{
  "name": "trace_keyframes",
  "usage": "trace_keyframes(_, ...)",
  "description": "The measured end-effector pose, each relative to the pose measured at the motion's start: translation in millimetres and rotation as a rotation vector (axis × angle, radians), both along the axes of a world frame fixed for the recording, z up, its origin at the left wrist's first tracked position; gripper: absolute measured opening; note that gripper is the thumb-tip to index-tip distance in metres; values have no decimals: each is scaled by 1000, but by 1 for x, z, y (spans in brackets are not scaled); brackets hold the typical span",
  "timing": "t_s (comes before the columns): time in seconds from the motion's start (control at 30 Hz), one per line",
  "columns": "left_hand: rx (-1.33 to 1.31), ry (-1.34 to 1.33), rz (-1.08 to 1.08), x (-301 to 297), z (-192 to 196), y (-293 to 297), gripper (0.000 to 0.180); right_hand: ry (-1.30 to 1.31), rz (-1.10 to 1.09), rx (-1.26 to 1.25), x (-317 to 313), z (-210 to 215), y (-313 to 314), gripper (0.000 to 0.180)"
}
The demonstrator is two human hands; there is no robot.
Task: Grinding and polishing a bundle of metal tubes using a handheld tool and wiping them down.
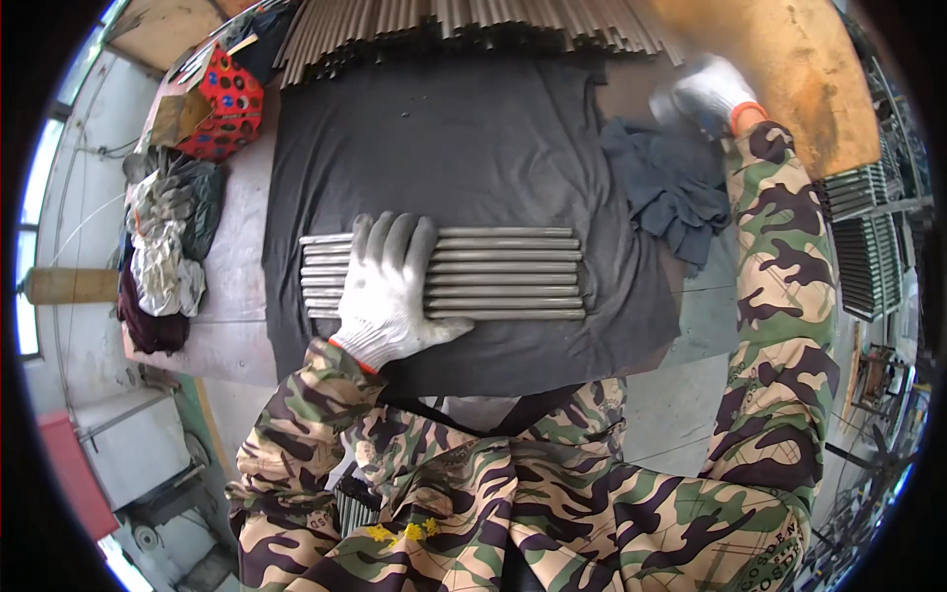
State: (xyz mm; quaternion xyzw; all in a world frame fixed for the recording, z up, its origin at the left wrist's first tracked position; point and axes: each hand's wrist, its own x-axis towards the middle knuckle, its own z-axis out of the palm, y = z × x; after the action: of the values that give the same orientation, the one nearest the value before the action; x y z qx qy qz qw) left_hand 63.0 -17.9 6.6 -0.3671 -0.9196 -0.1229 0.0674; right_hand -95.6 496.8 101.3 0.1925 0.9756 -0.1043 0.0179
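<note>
My left hand [390,286], in a white work glove with grey fingers, lies flat across a row of steel rods [508,267]. Its fingers stretch away from me and the thumb points right. Several rods lie side by side, running left to right on a black cloth [434,148]. My right hand [708,91], gloved too, reaches out to the far right, just beyond a crumpled dark blue rag [666,183]. Motion smears its fingers, so I cannot make out whether it holds anything.
A large stack of rods [444,22] lies at the table's far edge. To the left are a red patterned box [229,104] and a heap of rags [163,242]. A stained orange-brown board [814,84] stands at the far right, with more rods racked [868,257] beside it.
</note>
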Motion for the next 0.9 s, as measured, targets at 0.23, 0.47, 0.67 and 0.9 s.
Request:
trace_keyframes(0.23,-42,-67,75,3,10,1,130,248,26,447,19,-1,-62,82)
trace_keyframes(0.47,-47,-78,36,-22,22,-29,125,236,749,-172,172,-50,-187,89)
trace_keyframes(0.67,-5,-133,114,-28,11,-105,117,177,955,-70,188,-56,-208,97)
trace_keyframes(0.9,75,-19,107,-1,-9,-104,106,145,1007,98,167,-45,-225,100)
